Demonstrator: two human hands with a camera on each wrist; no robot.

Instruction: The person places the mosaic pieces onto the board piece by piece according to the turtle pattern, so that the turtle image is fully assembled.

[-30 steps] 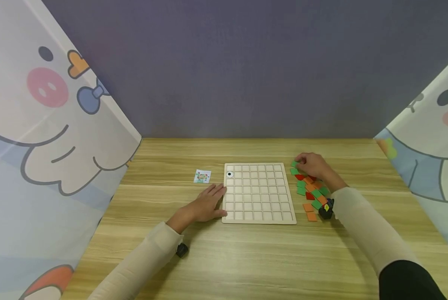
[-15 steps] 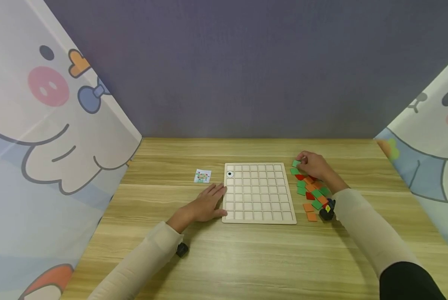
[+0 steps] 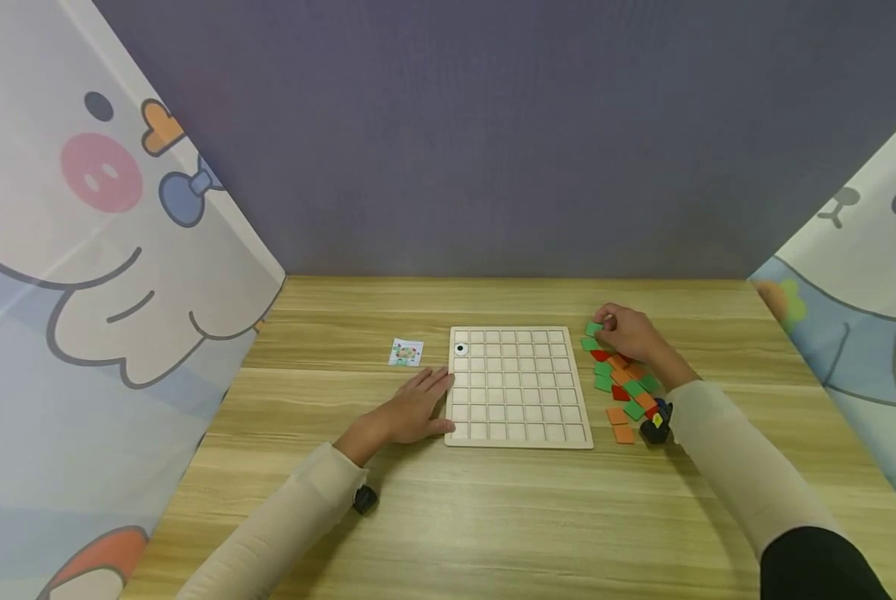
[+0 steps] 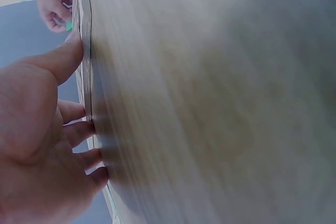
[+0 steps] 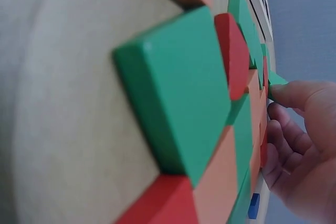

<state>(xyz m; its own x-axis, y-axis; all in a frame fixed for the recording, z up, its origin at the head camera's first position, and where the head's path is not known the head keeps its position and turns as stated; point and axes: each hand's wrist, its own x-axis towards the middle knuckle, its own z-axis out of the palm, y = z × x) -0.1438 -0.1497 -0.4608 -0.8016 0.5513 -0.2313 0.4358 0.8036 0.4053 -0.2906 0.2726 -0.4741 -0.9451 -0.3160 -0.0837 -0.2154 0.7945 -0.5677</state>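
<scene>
Here, a white printed card [image 3: 406, 352] lies beyond the left hand [image 3: 413, 407], fingers extended against the pale wooden grid board [image 3: 524, 388] (a round black-and-white eye [image 3: 460, 349] sits upper left); the right hand [image 3: 631, 332] pinches a square green tile [image 3: 593, 329] beside red, orange and green tiles [image 3: 633, 387].

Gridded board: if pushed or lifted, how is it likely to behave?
The gridded board looks stiff, judging by its straight edges. Lying flat, it would probably slide rather than tip or roll. Its thin edge suggests it may be light for its breadth.
</scene>
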